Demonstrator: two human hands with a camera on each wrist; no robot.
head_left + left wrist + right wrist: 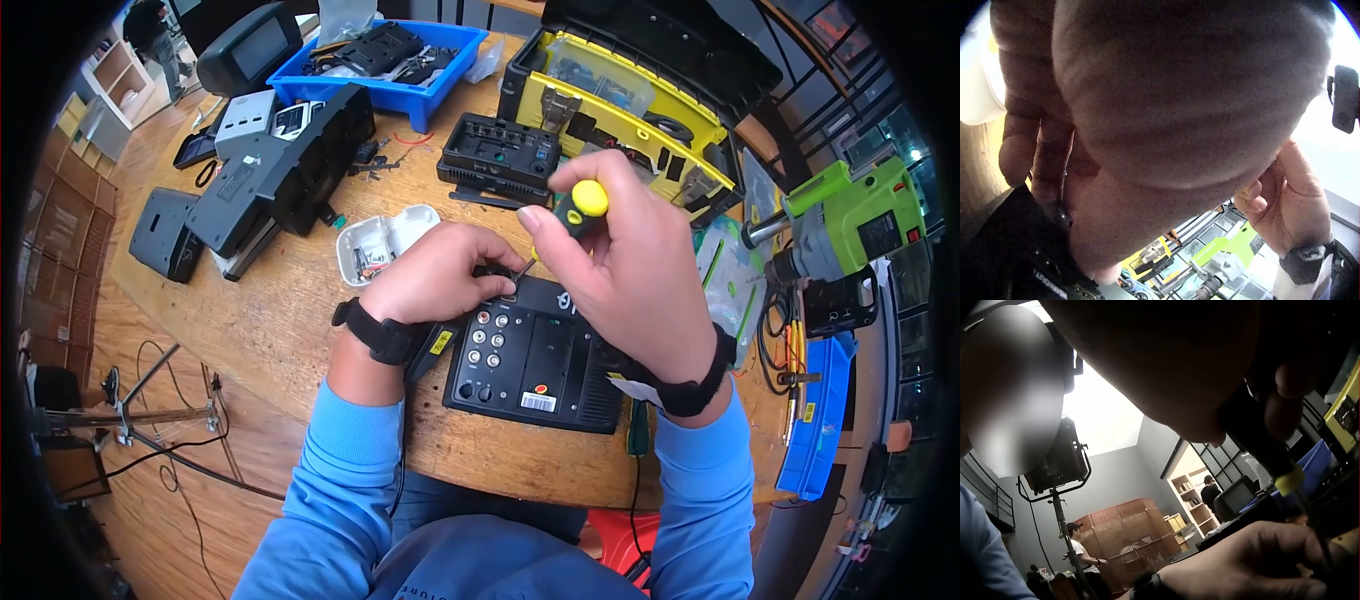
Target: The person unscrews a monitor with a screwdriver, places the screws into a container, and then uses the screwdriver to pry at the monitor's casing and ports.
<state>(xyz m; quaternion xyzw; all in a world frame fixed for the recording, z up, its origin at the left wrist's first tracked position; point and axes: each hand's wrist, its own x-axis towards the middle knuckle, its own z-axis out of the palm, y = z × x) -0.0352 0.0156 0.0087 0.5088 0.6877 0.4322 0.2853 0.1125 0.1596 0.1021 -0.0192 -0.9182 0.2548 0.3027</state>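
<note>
A black device (540,350) with several round sockets lies on the wooden table before the person. The right hand (640,270) grips a screwdriver (590,198) with a yellow-capped dark handle, its shaft slanting down to the device's upper left corner. Beside the shaft tip, the left hand (440,270) has its thumb and fingers at that corner; whether they pinch a small part is hidden. In the right wrist view the screwdriver's yellow collar (1290,481) and shaft stand over the left hand (1247,562).
Behind the device are a black module (500,155), a white case (385,245) of small parts and a yellow-black toolbox (640,120). Black units (240,190) stand left, a blue bin (375,85) at the back. A green drill (850,225) and blue tray (818,420) are right.
</note>
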